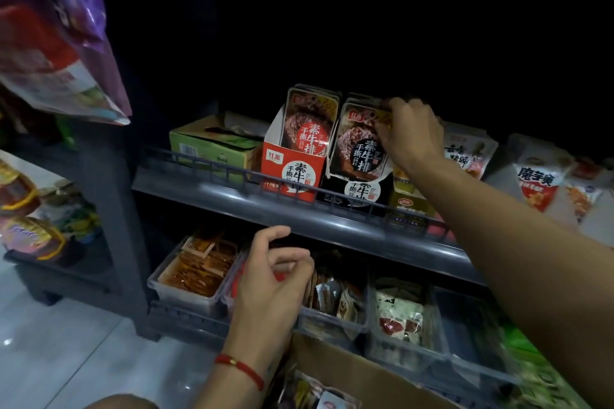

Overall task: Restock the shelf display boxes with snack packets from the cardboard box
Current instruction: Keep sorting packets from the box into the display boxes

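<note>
Two display boxes stand side by side on the upper grey shelf (232, 189): a red one (292, 169) and a black one (358, 191), both filled with upright snack packets. My right hand (410, 133) reaches over the black box and pinches the top right corner of its front packet (360, 146). My left hand (272, 279), with a red string on the wrist, hovers lower in front of the bottom shelf, fingers loosely curled and holding nothing. The brown cardboard box (349, 372) sits at the bottom, with packets (312, 392) visible inside.
A green carton (212, 146) lies left of the red box. Loose snack bags (535, 183) lie at the right of the upper shelf. Clear bins (196, 272) of packets line the lower shelf. A purple bag (59, 30) hangs at top left beside another rack (36, 229).
</note>
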